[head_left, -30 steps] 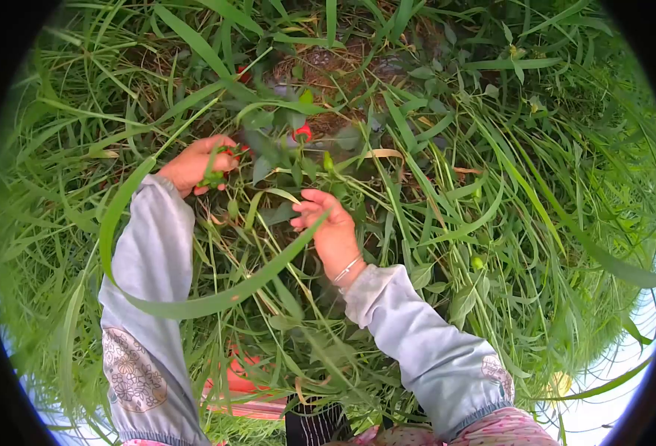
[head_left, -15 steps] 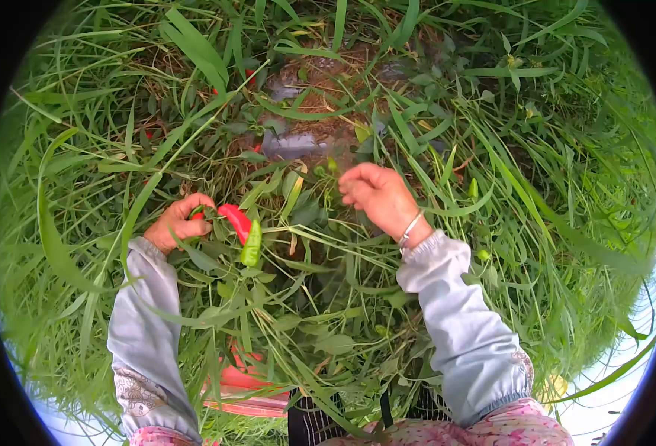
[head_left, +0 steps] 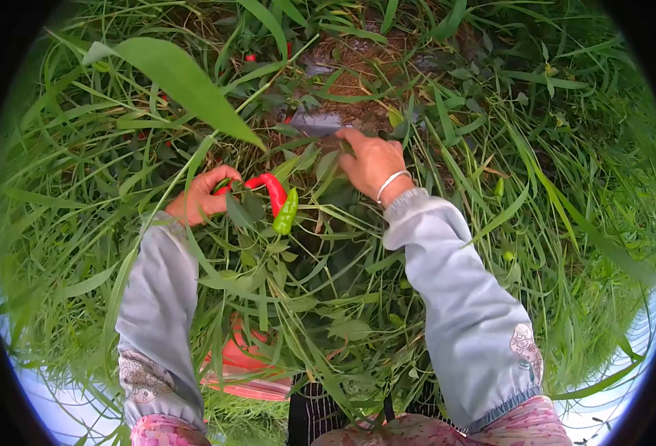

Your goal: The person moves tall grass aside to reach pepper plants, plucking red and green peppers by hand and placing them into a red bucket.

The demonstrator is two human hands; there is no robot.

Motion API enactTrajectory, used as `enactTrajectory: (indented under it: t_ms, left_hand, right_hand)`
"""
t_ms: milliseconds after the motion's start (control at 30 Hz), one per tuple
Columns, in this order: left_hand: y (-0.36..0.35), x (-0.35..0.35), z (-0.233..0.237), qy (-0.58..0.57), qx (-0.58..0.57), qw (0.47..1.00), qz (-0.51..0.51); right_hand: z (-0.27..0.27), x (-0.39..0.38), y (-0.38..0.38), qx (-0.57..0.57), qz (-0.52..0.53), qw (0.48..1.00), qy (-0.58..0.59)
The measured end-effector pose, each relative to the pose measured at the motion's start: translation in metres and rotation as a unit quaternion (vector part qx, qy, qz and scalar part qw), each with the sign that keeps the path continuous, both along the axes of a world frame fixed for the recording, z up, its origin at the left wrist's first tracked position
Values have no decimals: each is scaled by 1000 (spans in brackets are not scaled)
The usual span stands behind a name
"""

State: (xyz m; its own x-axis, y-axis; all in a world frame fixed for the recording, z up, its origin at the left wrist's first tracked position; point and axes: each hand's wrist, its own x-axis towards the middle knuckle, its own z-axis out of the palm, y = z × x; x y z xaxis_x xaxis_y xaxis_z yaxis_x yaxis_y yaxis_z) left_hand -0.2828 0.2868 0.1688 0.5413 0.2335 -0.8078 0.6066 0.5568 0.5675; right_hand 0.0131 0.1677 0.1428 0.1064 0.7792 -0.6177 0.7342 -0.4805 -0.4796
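At the left, my left hand (head_left: 203, 196) is closed, thumb and fingers pinching a chili pepper (head_left: 226, 186) that is partly red and partly green. Just right of those fingers hangs a bent red chili pepper (head_left: 274, 195), with a light green chili pepper (head_left: 286, 212) touching its lower end. My right hand (head_left: 373, 165), with a bracelet at the wrist, reaches into the pepper leaves (head_left: 326, 165). Its index finger is stretched forward and the thumb stands apart from it. Leaves and the hand's back hide the remaining fingers.
Tall grass (head_left: 82, 201) crowds both sides, and a broad blade (head_left: 183, 82) crosses near the camera. Grey plastic sheeting (head_left: 317, 123) shows on the soil ahead. More red peppers (head_left: 251, 57) lie farther off. Below is a red, striped item (head_left: 246, 372), partly covered by plants.
My right hand has shifted forward and slightly left, its index finger extending and parting from the thumb. My left hand, still pinching the pepper, appears farther right and higher, as do the hanging peppers.
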Motion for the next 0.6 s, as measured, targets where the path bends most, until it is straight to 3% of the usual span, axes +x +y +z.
enactTrajectory:
  t_ms: [67,167,267,600]
  left_hand:
    - [-5,10,7,-6,22,1000,1]
    - [-7,4,-5,-4,39,999,-4]
    - [-6,4,-9,21,58,998,-34]
    - [-12,15,-3,-3,44,999,18]
  right_hand:
    - [3,-3,-29,282,-80,956,9]
    - [38,4,-63,256,-114,957,67]
    - [55,3,-94,264,-77,961,30]
    - [46,-3,-132,329,-146,930,79]
